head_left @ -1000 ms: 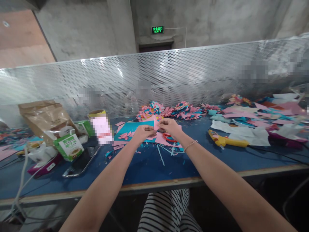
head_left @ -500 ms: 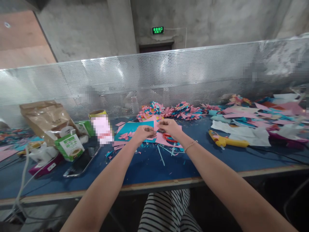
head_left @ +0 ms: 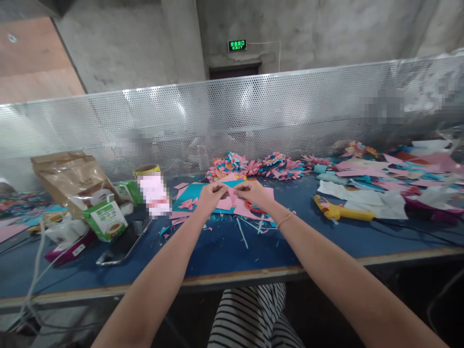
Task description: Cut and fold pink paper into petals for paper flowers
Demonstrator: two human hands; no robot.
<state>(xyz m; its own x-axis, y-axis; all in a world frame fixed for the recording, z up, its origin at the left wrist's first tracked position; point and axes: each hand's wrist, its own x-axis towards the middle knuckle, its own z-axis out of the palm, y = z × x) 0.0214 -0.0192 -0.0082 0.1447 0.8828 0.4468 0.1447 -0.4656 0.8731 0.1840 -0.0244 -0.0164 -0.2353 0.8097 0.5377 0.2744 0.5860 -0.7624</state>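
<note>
Between my two hands is a small piece of pink paper (head_left: 231, 193). My left hand (head_left: 211, 196) pinches its left side with thumb and fingers. On the right side, my right hand (head_left: 253, 193) pinches it too. Below them lie a blue paper sheet (head_left: 185, 190) and more pink paper pieces. A red handle (head_left: 258, 209), perhaps of scissors, shows partly beneath my right hand. Small pink cut pieces (head_left: 188, 203) rest on the sheet to the left.
Pink and blue paper flowers (head_left: 279, 166) stand behind my hands. To the right lies a yellow glue gun (head_left: 342, 211) with a black cord. A phone (head_left: 123, 242), a green-white box (head_left: 106, 221) and a brown bag (head_left: 78, 176) are left. A perforated metal screen (head_left: 300, 111) runs behind.
My hands have moved slightly apart, the left one a little leftward. The pink paper between them has changed its angle and lies lower.
</note>
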